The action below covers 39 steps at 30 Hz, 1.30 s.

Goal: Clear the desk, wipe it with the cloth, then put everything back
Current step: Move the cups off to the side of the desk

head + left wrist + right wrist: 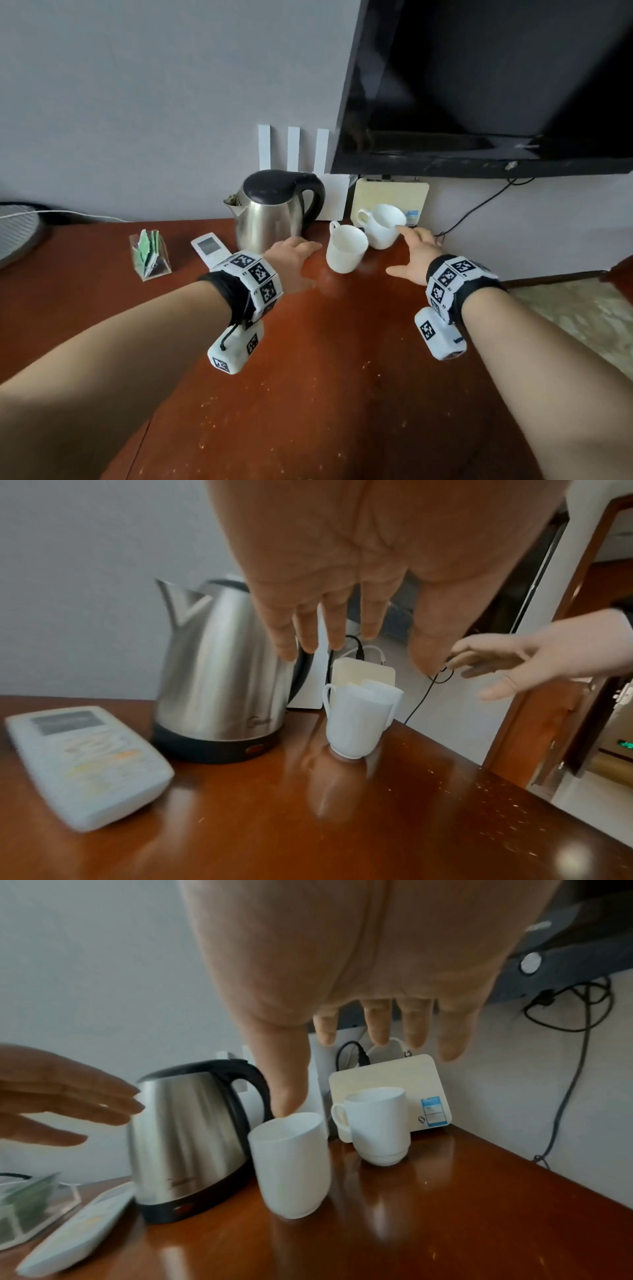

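On the red-brown desk [308, 394] stand a steel kettle [274, 209] with a black lid, two white cups and a white remote [210, 248]. My left hand [294, 260] hovers open, fingers spread, just in front of the kettle's base [219, 745], left of the near cup [346, 251]. My right hand [411, 250] is open too, its fingers stretched toward the right side of the far cup [383, 226]. The right wrist view shows the fingers [377, 1026] above that cup [377, 1123], holding nothing. No cloth is in view.
A clear holder with green packets [149, 255] sits at the left. A cream box [390, 198] with cables leans on the wall behind the cups. A black TV [479, 85] hangs above. The desk's right edge [507, 284] lies just beyond my right wrist.
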Each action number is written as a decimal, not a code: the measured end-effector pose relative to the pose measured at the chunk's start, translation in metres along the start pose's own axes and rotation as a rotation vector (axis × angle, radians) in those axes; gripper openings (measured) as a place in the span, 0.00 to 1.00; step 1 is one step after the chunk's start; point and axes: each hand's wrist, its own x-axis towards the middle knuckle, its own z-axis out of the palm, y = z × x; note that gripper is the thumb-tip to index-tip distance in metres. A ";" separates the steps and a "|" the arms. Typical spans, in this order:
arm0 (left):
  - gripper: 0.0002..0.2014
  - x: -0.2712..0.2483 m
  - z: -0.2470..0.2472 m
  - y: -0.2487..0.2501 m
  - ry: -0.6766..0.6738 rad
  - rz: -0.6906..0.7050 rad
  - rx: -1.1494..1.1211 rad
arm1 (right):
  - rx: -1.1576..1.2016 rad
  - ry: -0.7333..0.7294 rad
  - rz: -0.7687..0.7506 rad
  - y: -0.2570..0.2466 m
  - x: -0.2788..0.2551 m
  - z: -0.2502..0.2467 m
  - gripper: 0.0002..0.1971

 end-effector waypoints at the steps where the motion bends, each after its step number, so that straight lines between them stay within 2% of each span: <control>1: 0.37 0.016 0.004 0.008 -0.004 -0.030 0.006 | 0.004 0.000 -0.007 0.006 0.016 -0.003 0.43; 7: 0.43 0.096 0.027 0.039 -0.041 -0.195 -0.036 | -0.033 -0.055 -0.095 0.026 0.107 -0.006 0.43; 10: 0.45 0.121 0.032 0.050 -0.038 -0.223 -0.024 | -0.068 -0.131 -0.157 0.030 0.139 -0.002 0.45; 14: 0.43 0.144 0.026 0.071 -0.132 -0.195 0.089 | -0.094 -0.178 -0.201 0.026 0.162 0.002 0.44; 19: 0.41 0.166 0.030 0.083 -0.250 -0.260 0.262 | -0.092 -0.152 -0.212 0.023 0.169 0.003 0.46; 22: 0.38 0.161 0.025 0.083 -0.274 -0.213 0.332 | -0.087 -0.147 -0.237 0.021 0.164 0.003 0.41; 24: 0.38 0.156 0.025 0.082 -0.304 -0.232 0.344 | -0.096 -0.144 -0.254 0.019 0.157 0.002 0.37; 27: 0.38 0.145 0.029 0.077 -0.289 -0.196 0.386 | -0.122 -0.151 -0.267 0.020 0.142 0.002 0.35; 30: 0.40 0.126 0.027 0.071 -0.231 -0.201 0.374 | -0.144 -0.158 -0.260 0.020 0.123 -0.003 0.36; 35: 0.36 0.082 0.010 0.056 -0.203 -0.106 0.425 | -0.232 -0.200 -0.281 0.004 0.076 -0.021 0.43; 39: 0.35 0.023 -0.003 0.037 -0.156 -0.014 0.529 | -0.325 -0.279 -0.352 -0.028 0.026 -0.030 0.42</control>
